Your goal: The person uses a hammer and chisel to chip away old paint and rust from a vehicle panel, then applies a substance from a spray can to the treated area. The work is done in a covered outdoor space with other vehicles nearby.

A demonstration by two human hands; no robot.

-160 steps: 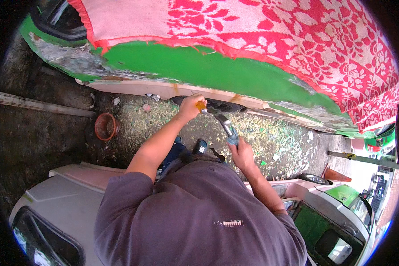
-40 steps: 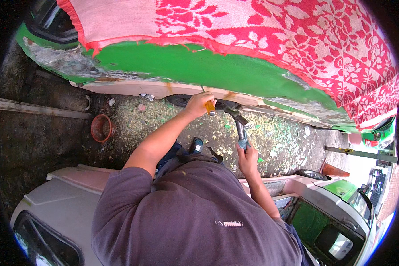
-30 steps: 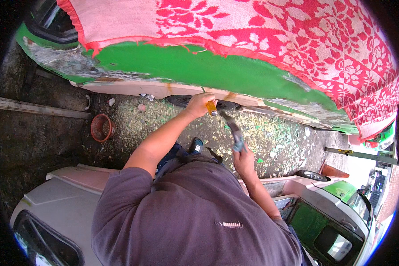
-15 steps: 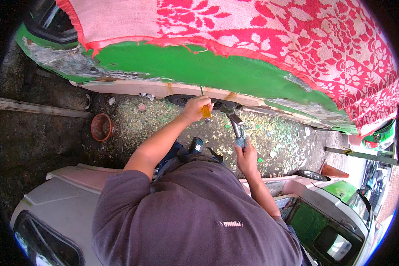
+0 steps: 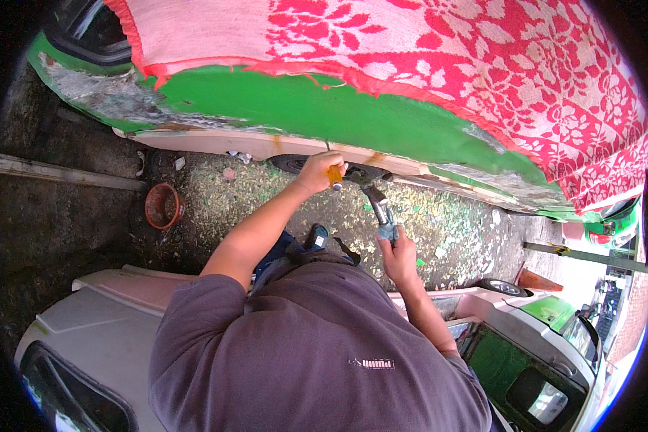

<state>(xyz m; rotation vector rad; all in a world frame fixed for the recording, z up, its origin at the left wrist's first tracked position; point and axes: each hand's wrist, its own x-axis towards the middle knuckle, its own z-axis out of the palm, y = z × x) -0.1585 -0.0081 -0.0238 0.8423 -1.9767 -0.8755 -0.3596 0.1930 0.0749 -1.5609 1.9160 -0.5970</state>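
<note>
My left hand (image 5: pixel 314 174) is closed around a screwdriver with an amber handle (image 5: pixel 335 178). Its thin shaft (image 5: pixel 328 146) points away from me to the lower edge of a green car body panel (image 5: pixel 281 108); whether the tip touches is unclear. Lower and to the right, my right hand (image 5: pixel 400 259) grips a hammer (image 5: pixel 379 209) by its blue handle. The hammer's metal head sits a little right of the screwdriver's butt end, apart from it. Along its lower edge the panel is scraped, with rough grey patches (image 5: pixel 144 97).
A red and pink flowered cloth (image 5: pixel 482 65) drapes over the car. Paint flakes litter the ground (image 5: pixel 216 187). An orange-red bucket (image 5: pixel 163 207) stands at left. Behind me is a pale vehicle (image 5: pixel 101 317), with an open-windowed one (image 5: pixel 511 360) at right. An orange cone (image 5: pixel 540 281) lies beyond.
The hammer in my right hand has shifted slightly left, toward the screwdriver. My left hand stays almost in place, still on the screwdriver.
</note>
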